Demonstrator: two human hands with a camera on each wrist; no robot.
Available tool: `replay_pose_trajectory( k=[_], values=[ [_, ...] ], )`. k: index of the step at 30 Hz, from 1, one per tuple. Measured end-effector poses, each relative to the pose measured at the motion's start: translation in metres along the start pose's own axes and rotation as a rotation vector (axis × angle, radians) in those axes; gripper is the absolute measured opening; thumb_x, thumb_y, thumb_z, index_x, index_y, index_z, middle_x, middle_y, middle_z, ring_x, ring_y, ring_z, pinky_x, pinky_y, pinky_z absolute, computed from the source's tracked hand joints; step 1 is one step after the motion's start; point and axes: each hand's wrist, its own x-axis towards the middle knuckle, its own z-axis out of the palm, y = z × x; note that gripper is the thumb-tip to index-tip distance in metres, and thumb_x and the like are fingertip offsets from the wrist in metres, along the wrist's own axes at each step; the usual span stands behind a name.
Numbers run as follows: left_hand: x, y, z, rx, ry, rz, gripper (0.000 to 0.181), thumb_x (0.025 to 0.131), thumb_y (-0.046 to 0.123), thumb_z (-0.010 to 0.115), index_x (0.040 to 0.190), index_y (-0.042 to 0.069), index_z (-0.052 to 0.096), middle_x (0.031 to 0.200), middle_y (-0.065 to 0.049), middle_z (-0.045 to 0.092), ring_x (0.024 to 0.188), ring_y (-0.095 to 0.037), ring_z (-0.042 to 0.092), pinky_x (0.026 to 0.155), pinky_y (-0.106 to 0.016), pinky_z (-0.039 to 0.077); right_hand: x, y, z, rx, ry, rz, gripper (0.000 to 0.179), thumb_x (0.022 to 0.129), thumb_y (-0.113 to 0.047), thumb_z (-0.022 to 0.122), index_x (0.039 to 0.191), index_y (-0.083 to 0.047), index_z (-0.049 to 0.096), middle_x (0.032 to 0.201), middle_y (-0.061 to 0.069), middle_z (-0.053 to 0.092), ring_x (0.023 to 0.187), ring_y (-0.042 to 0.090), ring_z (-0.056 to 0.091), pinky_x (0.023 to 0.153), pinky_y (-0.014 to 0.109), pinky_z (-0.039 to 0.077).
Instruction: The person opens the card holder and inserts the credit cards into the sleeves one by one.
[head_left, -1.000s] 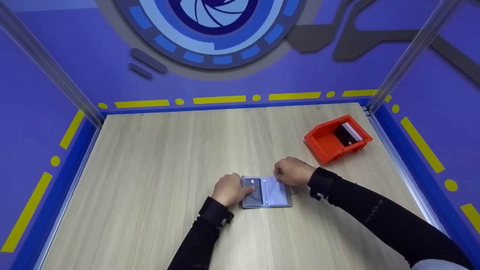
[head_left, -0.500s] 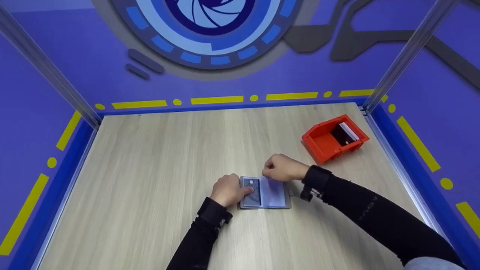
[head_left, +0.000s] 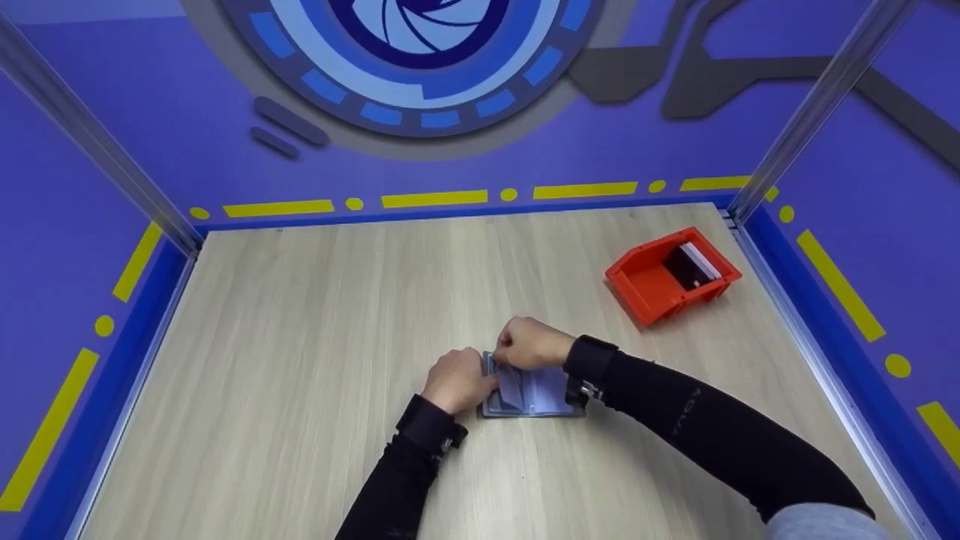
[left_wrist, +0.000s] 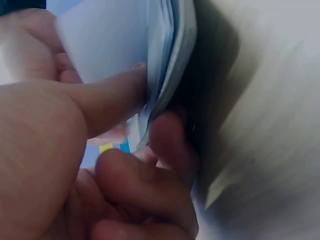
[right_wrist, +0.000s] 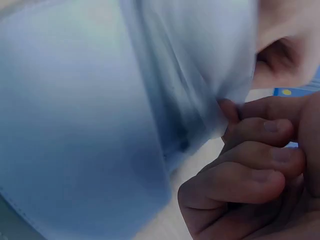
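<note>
A small card holder (head_left: 551, 397) with a grey cover and clear plastic sleeves lies spread open on the wooden table. My left hand (head_left: 454, 380) grips its left edge; in the left wrist view the thumb (left_wrist: 115, 97) lies over the sleeves and a finger is behind the cover. With thumb and forefinger, my right hand (head_left: 532, 343) pinches the top corner of one sleeve page (head_left: 510, 386). That page stands lifted and slanted over the left side. In the right wrist view the raised sleeve (right_wrist: 215, 50) bends where the fingertips hold its corner.
An orange-red open-front bin (head_left: 652, 296) stands at the back right of the table (head_left: 337, 322), with dark and white flat items (head_left: 694, 266) inside. Blue-purple panels (head_left: 420, 176) wall the table at the back and both sides, with metal posts at the corners.
My right hand has moved left from the holder's right side, bringing a sleeve page over toward the left side. My left hand has kept its grip. The bin has stayed in place.
</note>
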Motion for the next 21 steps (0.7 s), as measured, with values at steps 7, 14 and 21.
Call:
replay_pose_trajectory(
  k=[7, 14, 21],
  values=[
    [-0.0012, 0.0015, -0.0039, -0.016, -0.034, 0.053, 0.042, 0.098, 0.022, 0.067, 0.065, 0.02, 0.041, 0.071, -0.003, 0.053, 0.061, -0.021, 0.049, 0.055, -0.034, 0.036, 0.0004, -0.0041, 0.0004, -0.058, 0.01, -0.005, 0.053, 0.108, -0.028, 0.064, 0.057, -0.022, 0.053, 0.053, -0.012, 0.044, 0.05, 0.007, 0.041, 0.051, 0.024, 0.032],
    [-0.0007, 0.0004, -0.0052, -0.023, -0.007, 0.065, 0.044, 0.108, 0.027, 0.052, 0.066, 0.02, 0.043, 0.07, -0.003, 0.052, 0.062, -0.023, 0.05, 0.059, -0.036, 0.038, -0.0022, -0.0063, 0.003, -0.004, 0.063, -0.015, 0.058, 0.115, -0.031, 0.052, 0.057, -0.025, 0.052, 0.053, -0.013, 0.047, 0.049, 0.007, 0.044, 0.054, 0.025, 0.036],
    [0.0007, -0.0021, -0.0006, -0.038, -0.011, 0.032, 0.055, 0.099, 0.047, 0.075, 0.064, 0.022, 0.041, 0.063, 0.005, 0.044, 0.055, -0.016, 0.044, 0.052, -0.032, 0.033, -0.0028, -0.0021, 0.0075, 0.06, 0.097, -0.034, 0.054, 0.115, -0.033, 0.049, 0.075, -0.011, 0.079, 0.074, -0.003, 0.072, 0.064, 0.009, 0.054, 0.068, 0.027, 0.047]
  ],
)
